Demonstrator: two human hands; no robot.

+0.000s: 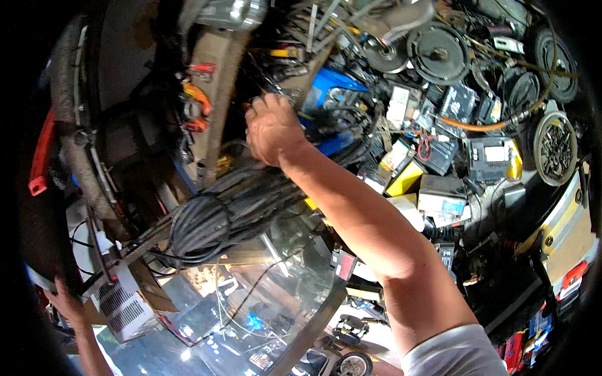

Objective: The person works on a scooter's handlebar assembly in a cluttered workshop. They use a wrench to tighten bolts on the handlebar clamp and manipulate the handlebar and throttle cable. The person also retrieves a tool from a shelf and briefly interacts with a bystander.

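Beyond the black cable bundle, long axis slanting up-right, the right hand is curled; whether grasping, I cannot tell.

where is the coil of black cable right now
In the head view, the coil of black cable is left of centre, below and left of the right hand, and above and right of the white vented box.

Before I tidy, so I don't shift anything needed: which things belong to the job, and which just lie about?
Likely in use, by nearness:
black cable coil, near right hand (grip unclear)
white vented box, near left hand

Seemingly lying about:
round grey disc
yellow box
small wheel
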